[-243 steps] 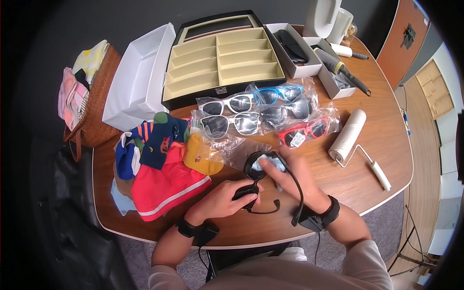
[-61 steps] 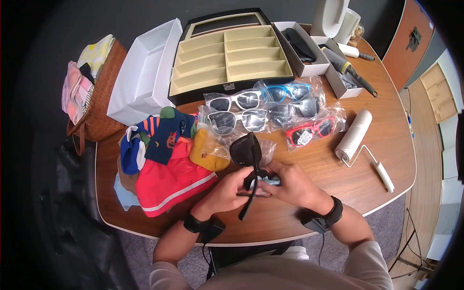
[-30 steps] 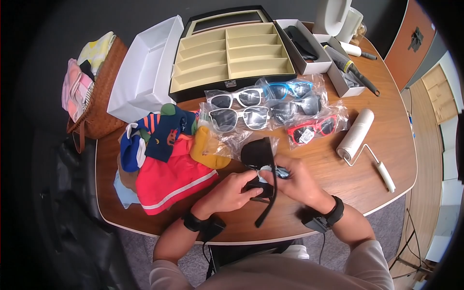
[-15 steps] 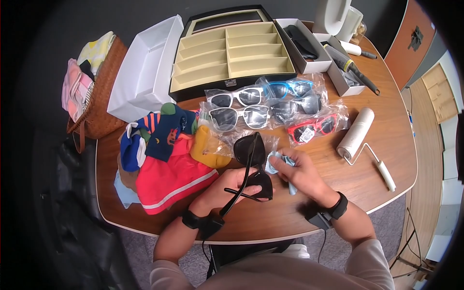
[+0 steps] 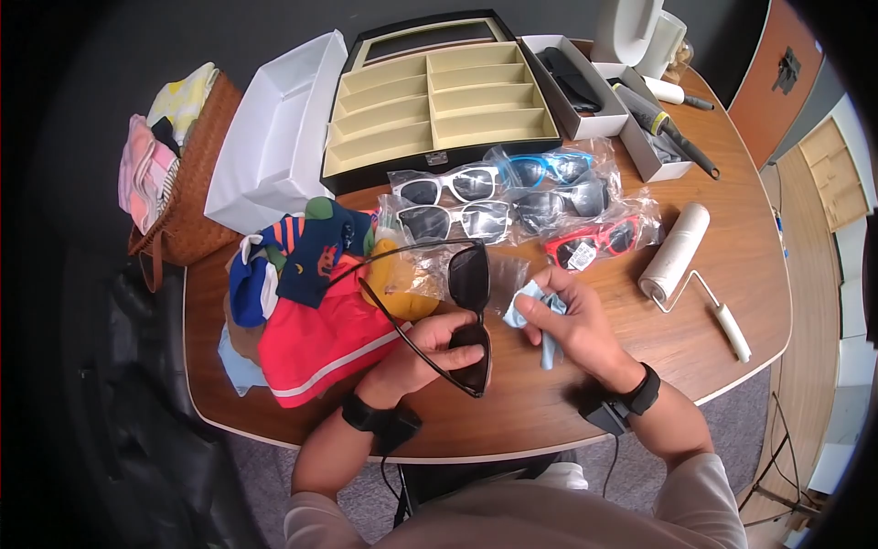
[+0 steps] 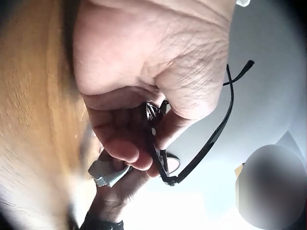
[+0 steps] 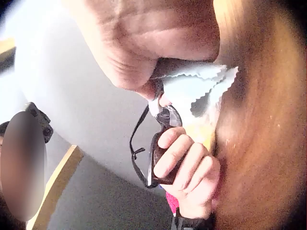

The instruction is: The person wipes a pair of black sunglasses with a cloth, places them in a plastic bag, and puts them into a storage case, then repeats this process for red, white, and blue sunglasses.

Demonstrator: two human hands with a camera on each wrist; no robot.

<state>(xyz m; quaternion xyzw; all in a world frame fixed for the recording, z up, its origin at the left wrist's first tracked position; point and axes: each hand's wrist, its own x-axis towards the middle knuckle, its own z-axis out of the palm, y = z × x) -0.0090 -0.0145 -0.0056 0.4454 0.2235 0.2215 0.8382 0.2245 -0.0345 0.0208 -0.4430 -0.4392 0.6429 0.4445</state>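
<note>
The left hand (image 5: 416, 357) grips black sunglasses (image 5: 469, 276) by one lens, thumb across it; the other lens points away and both temples stretch toward the left. In the left wrist view, the left hand (image 6: 158, 72) has its fingers and thumb round the sunglasses (image 6: 201, 155). A light blue cloth (image 5: 547, 340) is pinched in the right hand (image 5: 585, 329), a little to the right of the sunglasses and apart from them. The cloth (image 7: 196, 86) hangs with a zigzag edge from the right hand (image 7: 148, 38) in the right wrist view.
Bagged sunglasses (image 5: 483, 221) lie beyond the hands, before a compartmented case (image 5: 439, 101). Clothes (image 5: 311, 339), a white box (image 5: 270, 137) and a basket (image 5: 192, 178) are at left. A lint roller (image 5: 677, 247) and narrow boxes (image 5: 654, 160) are at right.
The sunglasses have turned in the left hand, their temples swinging from near the body to the left. The right hand with the cloth has moved away from the lens.
</note>
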